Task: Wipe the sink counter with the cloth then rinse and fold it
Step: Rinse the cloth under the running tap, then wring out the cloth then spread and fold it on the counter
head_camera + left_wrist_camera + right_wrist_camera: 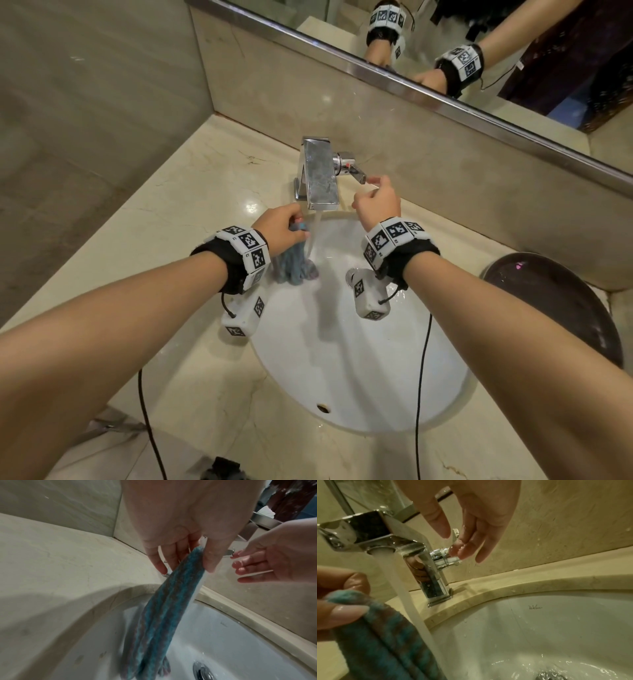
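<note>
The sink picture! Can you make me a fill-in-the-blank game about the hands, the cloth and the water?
1. The blue cloth is pinched by the ____ hand.
2. Water runs from the faucet right ____ the hanging cloth.
3. The right hand has its fingers at the faucet's ____, at its side.
4. The cloth hangs over the white ____, above its drain.

Missing words: left; beside; handle; sink
</note>
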A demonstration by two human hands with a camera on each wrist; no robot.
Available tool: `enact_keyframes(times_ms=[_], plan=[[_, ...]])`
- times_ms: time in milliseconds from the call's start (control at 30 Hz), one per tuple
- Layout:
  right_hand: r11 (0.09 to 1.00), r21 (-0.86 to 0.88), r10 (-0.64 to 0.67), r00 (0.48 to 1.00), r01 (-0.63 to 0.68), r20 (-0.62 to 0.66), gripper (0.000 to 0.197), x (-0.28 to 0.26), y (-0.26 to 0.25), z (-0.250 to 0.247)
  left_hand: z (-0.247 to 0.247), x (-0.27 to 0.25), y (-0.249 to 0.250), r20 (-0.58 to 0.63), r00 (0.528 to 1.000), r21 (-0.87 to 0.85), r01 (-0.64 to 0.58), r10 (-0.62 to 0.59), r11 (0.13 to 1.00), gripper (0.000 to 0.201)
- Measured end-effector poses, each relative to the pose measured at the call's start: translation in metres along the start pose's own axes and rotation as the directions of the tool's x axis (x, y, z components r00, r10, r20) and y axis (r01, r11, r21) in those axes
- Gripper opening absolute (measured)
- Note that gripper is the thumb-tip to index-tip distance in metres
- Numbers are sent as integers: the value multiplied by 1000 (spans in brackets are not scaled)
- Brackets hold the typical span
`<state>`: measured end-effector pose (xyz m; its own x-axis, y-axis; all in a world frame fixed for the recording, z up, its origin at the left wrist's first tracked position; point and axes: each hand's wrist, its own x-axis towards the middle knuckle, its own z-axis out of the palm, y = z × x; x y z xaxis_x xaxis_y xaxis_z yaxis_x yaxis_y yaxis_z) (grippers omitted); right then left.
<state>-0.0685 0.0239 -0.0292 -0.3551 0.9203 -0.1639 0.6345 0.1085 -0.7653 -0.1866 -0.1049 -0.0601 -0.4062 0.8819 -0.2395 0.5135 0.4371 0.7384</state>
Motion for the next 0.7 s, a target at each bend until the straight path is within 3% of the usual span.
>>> enact_keyframes(times_ms=[233, 333, 433, 567, 700], plan=[[994, 103, 21, 1000, -21, -3, 28, 6, -2, -3, 1, -2, 3, 21, 998, -14, -55, 55, 998, 17], [993, 115, -10, 999, 4, 47, 25, 6, -4, -4, 3, -1, 4, 43, 997, -39, -59, 61, 997, 26], [993, 118, -25, 995, 14, 95, 35, 1, -2, -5, 4, -2, 8, 60, 996, -17, -59, 59, 998, 34], [996, -12, -80, 975, 84, 207, 55, -12, 9, -8, 4, -5, 16, 74, 993, -19, -88, 89, 996, 34], [984, -153, -42, 948, 95, 316, 48, -30, 29, -5, -2, -10, 25, 113, 986, -23, -123, 125, 992, 33]])
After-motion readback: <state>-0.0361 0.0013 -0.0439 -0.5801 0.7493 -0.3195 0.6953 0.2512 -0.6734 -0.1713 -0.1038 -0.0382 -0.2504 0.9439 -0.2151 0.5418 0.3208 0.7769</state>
